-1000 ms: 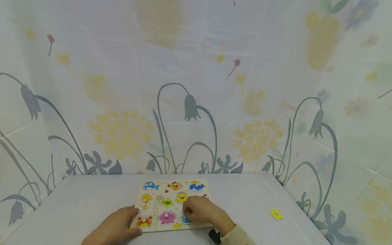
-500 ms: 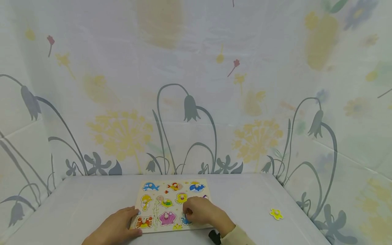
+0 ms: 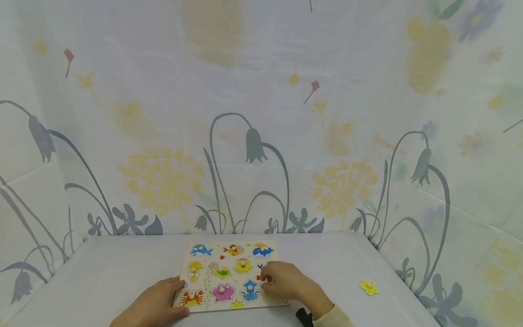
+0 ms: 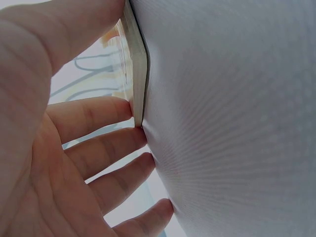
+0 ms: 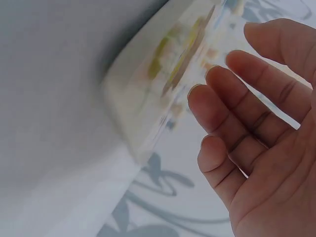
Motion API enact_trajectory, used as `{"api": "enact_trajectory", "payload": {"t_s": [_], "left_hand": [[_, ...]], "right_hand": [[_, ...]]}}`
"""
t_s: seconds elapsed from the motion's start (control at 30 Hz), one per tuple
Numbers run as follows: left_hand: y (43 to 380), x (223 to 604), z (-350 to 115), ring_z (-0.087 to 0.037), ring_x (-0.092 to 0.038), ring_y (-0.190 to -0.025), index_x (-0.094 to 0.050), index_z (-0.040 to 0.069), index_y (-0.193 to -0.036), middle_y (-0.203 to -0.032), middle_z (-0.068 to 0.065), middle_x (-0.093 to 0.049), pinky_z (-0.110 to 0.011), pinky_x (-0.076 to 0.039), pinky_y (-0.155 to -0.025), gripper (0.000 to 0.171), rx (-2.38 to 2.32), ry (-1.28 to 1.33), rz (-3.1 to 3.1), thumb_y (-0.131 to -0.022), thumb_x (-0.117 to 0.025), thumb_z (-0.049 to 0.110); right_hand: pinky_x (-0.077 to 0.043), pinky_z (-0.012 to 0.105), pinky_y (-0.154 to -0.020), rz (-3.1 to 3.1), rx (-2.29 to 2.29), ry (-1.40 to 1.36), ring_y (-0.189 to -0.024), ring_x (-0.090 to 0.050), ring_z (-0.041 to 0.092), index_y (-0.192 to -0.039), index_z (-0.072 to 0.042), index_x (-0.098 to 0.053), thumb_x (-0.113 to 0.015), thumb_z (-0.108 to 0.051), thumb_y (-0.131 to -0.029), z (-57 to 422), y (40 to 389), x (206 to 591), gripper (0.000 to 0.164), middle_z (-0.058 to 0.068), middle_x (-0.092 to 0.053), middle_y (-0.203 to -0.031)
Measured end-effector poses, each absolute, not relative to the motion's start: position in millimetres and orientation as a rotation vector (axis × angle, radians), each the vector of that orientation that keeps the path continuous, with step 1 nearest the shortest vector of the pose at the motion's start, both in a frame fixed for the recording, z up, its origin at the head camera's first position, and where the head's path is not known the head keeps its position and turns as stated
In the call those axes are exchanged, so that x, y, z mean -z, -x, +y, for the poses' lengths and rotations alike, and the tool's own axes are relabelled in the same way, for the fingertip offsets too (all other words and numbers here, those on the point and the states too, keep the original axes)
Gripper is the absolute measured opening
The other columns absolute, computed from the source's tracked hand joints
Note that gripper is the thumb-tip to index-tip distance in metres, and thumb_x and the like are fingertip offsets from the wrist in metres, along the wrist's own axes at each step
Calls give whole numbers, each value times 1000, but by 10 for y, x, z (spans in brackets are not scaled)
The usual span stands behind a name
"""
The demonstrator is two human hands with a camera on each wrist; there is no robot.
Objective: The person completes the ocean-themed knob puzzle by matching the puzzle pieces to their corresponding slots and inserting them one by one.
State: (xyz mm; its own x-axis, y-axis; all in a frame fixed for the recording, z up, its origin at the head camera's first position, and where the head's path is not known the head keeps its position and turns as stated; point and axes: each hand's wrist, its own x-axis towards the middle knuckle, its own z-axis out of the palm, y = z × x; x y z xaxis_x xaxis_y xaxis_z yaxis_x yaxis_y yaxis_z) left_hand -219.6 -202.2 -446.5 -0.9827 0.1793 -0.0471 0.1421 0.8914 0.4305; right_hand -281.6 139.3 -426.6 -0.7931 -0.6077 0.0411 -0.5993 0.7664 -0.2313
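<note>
A wooden peg puzzle board (image 3: pixel 212 304) with several sea-animal pieces lies flat on the table. My left hand (image 3: pixel 155 302) is at its near left corner, thumb at the front edge. In the left wrist view, the fingers (image 4: pixel 106 148) are fairly straight, some touching the board's edge (image 4: pixel 140 74). My right hand (image 3: pixel 288 284) hovers over the board's right part, fingers loosely bent and holding nothing. Just left of it sits the blue squid piece (image 3: pixel 250 290), near the pink clam piece (image 3: pixel 223 292). The right hand hides part of the board's right side.
A yellow star-shaped piece (image 3: pixel 369 287) with a knob lies on the white table (image 3: pixel 327 254), right of the board. Below the right wrist shows a small black object (image 3: pixel 304 317). Flower-patterned curtain (image 3: pixel 261 181) stands behind the table and along both sides.
My right hand has let go of the squid piece and moved right, so that the squid is now in full view. The left hand has stayed in place.
</note>
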Motion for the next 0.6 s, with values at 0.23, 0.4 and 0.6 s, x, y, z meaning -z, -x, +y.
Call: {"api": "enact_trajectory", "payload": {"t_s": [0.23, 0.4, 0.6], "left_hand": [[2191, 4483, -2019, -42, -46, -124, -62, 0, -122, -129, -21, -55, -60, -35, -102, 79, -663, -288, 2989, -66, -80, 54], [2184, 4495, -2036, -41, -46, -124, -62, 0, -122, -130, -21, -55, -59, -34, -103, 79, -679, -307, 2999, -66, -79, 54], [2206, 4496, -2037, -42, -46, -124, -61, 0, -123, -130, -20, -55, -61, -34, -103, 81, -671, -293, 2982, -66, -79, 55]], "right_hand": [[-45, 25, -61, 2995, 368, 979, -69, -47, 3, -90, -21, -66, -69, -30, -86, 1851, 2796, 4225, 10, -16, -51, -77], [-43, 26, -58, 3069, 375, 933, -68, -46, 3, -87, -21, -65, -70, -28, -85, 2176, 2768, 4214, 9, -15, -51, -77], [-43, 26, -57, 3145, 391, 855, -68, -47, 3, -87, -18, -66, -69, -27, -85, 2530, 2727, 4178, 9, -15, -51, -77]]}}
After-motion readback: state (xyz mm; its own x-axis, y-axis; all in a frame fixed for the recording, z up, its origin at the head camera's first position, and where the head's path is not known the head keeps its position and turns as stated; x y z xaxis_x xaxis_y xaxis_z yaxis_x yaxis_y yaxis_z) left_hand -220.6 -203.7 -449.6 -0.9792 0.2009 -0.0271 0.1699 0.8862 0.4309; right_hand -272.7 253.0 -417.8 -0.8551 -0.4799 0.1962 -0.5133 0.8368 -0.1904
